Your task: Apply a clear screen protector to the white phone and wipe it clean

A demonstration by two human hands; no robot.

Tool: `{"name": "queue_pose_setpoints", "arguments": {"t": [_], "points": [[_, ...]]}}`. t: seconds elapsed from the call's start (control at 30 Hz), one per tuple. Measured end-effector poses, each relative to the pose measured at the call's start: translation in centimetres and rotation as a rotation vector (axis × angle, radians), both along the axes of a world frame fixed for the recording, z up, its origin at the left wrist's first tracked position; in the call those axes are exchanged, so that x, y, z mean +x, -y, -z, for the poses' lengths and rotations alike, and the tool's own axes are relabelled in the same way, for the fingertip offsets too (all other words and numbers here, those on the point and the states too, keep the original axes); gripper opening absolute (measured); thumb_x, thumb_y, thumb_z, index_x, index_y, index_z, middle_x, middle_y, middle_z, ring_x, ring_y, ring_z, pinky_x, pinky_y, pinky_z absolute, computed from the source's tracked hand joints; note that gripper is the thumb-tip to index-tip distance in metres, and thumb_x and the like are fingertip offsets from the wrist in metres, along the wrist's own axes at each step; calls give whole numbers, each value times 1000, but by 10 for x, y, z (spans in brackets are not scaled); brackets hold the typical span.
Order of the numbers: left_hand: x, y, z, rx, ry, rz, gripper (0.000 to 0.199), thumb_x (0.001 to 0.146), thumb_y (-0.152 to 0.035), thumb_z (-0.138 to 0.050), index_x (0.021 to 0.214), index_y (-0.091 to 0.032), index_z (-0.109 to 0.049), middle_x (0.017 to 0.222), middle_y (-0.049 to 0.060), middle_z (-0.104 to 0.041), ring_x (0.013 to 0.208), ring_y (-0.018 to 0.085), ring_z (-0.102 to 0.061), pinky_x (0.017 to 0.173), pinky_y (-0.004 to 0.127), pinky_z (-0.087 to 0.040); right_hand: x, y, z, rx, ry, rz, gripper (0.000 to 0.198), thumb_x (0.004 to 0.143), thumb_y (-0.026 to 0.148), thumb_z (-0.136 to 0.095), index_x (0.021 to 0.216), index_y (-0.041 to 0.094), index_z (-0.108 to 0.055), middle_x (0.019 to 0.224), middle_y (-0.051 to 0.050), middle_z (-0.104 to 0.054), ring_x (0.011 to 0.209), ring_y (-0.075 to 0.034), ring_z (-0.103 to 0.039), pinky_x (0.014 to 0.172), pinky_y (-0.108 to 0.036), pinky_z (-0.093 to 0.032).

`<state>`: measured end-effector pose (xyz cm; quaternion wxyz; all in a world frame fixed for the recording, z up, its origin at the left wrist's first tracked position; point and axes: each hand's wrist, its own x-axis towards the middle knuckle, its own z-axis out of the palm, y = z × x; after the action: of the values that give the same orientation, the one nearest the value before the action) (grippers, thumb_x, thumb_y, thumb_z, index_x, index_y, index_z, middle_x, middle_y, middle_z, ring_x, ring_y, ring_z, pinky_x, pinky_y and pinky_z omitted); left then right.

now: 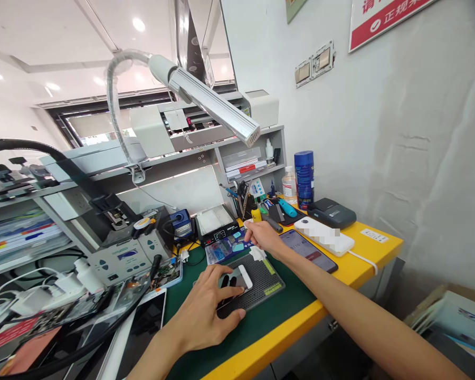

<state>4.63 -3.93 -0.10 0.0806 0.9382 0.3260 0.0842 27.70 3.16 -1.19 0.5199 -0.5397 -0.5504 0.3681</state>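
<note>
A white-edged smartphone with a dark, glossy screen lies on a grey perforated pad. My left hand is bent over the phone's near left part, fingers on its screen and edge, holding it down against the pad. Just beyond the pad, my right hand is raised with curled, closed fingers. Something small and whitish shows at its fingertips, too small to name. A crumpled white tissue sits on the pad's far edge beneath this hand. Behind it stands a small yellow bottle.
A lit phone and a white power bank-like device with a cable lie at right. A blue can stands behind them. Phones, boards and cables crowd the left, beside a grey soldering station. A lamp hangs overhead.
</note>
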Motion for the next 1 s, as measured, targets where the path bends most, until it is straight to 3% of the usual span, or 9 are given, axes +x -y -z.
{"name": "queue_pose_setpoints", "arguments": {"t": [0.43,1.0], "points": [[3,-3,6,-3,45,-2,40,87,-50,-55,123,-37,-62,138,8,-41,129,36,-36,99,55,-42,-4,6,-6,-38,41,-35,54,92,40,-41,50,14,-62,40,0,-46,39,-9,-40,47,-24,-32],[5,-5,-6,-59,23,-13,44,89,-57,-49,127,-38,-59,141,8,-43,130,38,-38,96,54,-45,-4,3,-2,-35,61,-60,54,92,42,-41,53,14,-64,41,0,-47,39,-9,-40,46,-24,-32]]}}
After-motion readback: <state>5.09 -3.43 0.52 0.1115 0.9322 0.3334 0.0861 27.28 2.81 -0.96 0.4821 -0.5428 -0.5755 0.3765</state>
